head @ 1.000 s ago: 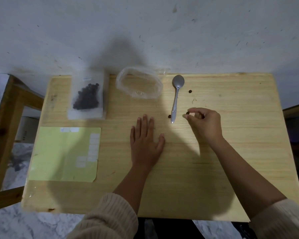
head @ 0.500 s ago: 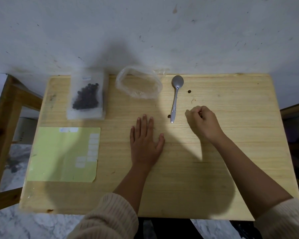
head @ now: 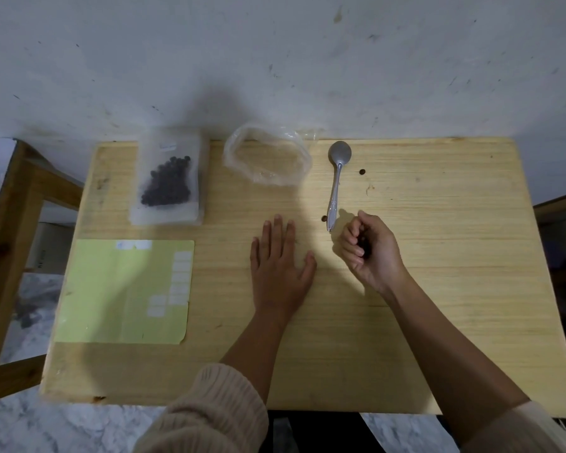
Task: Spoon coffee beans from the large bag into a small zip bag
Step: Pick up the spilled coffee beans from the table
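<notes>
1. Broadly, the wooden table carries everything. From how things lie, the spooning looks done, and the step in hand seems to be collecting strays.
2. A green sheet with white labels lies flat at the near left, just below the zip bag. It appears to play no part.
3. The small zip bag, frosted, lies flat at the far left of the table. It holds a dark heap of coffee beans. I cannot tell whether its seal is pressed closed.
4. The large bag, clear and crumpled, sits between the zip bag and the spoon with its mouth gaping. It looks empty, as wood grain shows through it.
5. The left hand rests palm down on bare wood at the centre. Its fingers are straight and slightly apart, gripping nothing.
6. The right hand hovers just beside the spoon's handle end, with its fingers curled together toward the palm. A dark patch inside the curl is probably gathered beans. The next move likely means carrying them to the zip bag with the curl kept tight, while the left hand opens the bag's mouth.
7. The spoon lies unheld with its bowl toward the wall, and the bowl looks empty.
8. Two stray beans remain: one to the right of the spoon's neck, and the other beside the handle tip. Each would need a fine pinch.
</notes>
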The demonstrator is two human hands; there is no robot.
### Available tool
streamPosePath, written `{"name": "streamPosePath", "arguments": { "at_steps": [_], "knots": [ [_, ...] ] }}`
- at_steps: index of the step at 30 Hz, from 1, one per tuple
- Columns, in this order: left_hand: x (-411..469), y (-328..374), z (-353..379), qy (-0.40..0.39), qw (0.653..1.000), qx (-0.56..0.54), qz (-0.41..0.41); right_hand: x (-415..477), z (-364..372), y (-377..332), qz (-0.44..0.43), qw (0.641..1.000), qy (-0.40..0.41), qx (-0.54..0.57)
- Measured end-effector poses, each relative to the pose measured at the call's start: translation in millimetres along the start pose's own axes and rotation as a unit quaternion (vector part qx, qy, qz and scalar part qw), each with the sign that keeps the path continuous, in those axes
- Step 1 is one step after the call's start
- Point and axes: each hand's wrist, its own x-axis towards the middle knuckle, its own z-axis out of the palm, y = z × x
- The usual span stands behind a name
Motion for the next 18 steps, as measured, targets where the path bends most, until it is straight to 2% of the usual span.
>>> {"name": "streamPosePath", "arguments": {
  "at_steps": [3,6,12,18],
  "knots": [
    [0,1,-1,-0.005,1.000,-0.002,0.002,-1,6,-3,-0.040,0.978,0.088,-0.186],
    [-1,1,-2,-0.003,1.000,-0.002,0.002,-3,15,-7,-0.107,0.918,0.141,-0.354],
    [0,1,-1,-0.004,1.000,0.002,0.003,13,16,-5,-0.169,0.863,0.139,-0.456],
    [0,1,-1,-0.002,1.000,0.007,0.002,28,6,-5,-0.156,0.808,0.120,-0.555]
  ]
}}
